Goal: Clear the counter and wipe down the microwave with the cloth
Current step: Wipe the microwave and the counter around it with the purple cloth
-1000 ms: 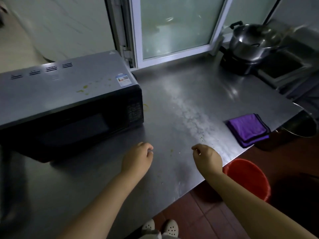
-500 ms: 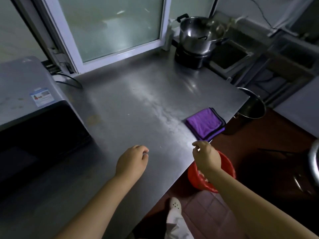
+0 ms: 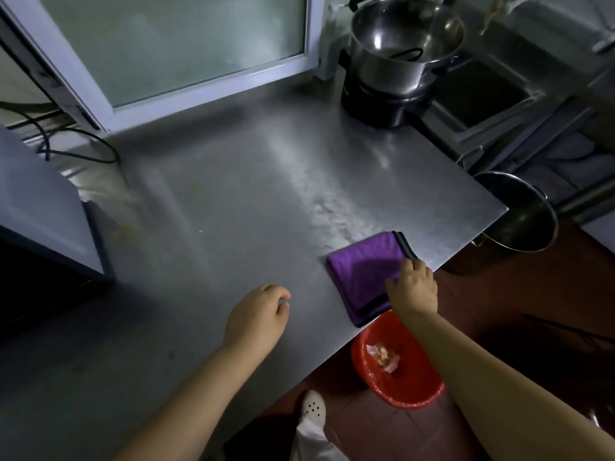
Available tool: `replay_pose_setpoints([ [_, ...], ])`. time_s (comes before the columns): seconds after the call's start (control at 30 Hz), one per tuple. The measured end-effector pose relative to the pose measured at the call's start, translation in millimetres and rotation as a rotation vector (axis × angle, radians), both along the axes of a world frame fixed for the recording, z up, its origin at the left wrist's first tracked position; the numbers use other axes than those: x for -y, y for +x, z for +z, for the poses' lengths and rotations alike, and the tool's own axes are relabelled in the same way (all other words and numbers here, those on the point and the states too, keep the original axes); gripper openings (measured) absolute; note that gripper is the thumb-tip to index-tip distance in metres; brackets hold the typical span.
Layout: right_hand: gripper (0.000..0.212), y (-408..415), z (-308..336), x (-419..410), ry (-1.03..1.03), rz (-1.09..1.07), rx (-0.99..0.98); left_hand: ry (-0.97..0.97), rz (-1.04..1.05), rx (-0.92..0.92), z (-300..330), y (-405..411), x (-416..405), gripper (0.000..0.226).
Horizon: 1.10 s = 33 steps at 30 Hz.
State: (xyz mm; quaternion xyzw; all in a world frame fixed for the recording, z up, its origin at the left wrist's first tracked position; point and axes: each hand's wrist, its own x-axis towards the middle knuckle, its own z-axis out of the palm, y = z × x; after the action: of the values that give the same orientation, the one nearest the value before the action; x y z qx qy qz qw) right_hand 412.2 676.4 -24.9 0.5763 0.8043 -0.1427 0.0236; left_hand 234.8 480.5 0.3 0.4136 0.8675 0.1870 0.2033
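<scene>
A stainless steel worktop [image 3: 249, 201] fills most of the view, with streaks of glare running across its middle. At its left edge stands the microwave [image 3: 43, 221], only its grey top and right corner showing. At the back right corner a steel pot [image 3: 399, 44] sits on a dark burner. Beyond the right edge a second steel pot [image 3: 519, 214] stands lower, partly under the worktop's corner. On the floor below the near edge is a red bucket [image 3: 396, 367] with scraps inside. The folded purple cloth [image 3: 362, 274] lies flat near the worktop's near-right edge. The right hand [image 3: 414, 289] reaches forward with its forearm stretched over the bucket, palm down on the cloth's right corner, fingers bent onto the fabric; whether they pinch it I cannot tell. The left hand [image 3: 256, 319] hovers over bare steel, fingers loosely curled under, holding nothing.
</scene>
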Motion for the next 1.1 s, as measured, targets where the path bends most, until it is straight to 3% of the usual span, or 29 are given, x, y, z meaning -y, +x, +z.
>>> replay_pose_setpoints([
  [0.3,0.060,-8,-22,-39,-0.036,-0.083,0.059,-0.039,0.045,-0.025,-11,10,-23,0.022],
  [0.43,0.043,-9,-16,-52,-0.189,-0.089,0.077,-0.025,0.071,-0.015,-9,13,-28,0.021],
  [0.57,0.015,-22,-2,-40,-0.321,-0.039,-0.151,-0.014,0.085,-0.015,0,14,-31,0.022],
  [0.73,0.020,-40,36,-15,-0.440,0.047,-0.454,0.060,0.102,-0.038,21,5,-27,0.025],
  [0.87,0.028,-66,77,9,-0.468,0.229,-0.555,0.146,0.151,-0.052,43,-17,-14,0.031],
  [1.0,0.031,-106,117,48,-0.597,0.367,-0.642,0.199,0.189,-0.064,65,-40,13,0.052],
  [1.1,0.023,-137,139,83,-0.717,0.447,-0.702,0.248,0.242,0.167,75,-63,43,0.077],
])
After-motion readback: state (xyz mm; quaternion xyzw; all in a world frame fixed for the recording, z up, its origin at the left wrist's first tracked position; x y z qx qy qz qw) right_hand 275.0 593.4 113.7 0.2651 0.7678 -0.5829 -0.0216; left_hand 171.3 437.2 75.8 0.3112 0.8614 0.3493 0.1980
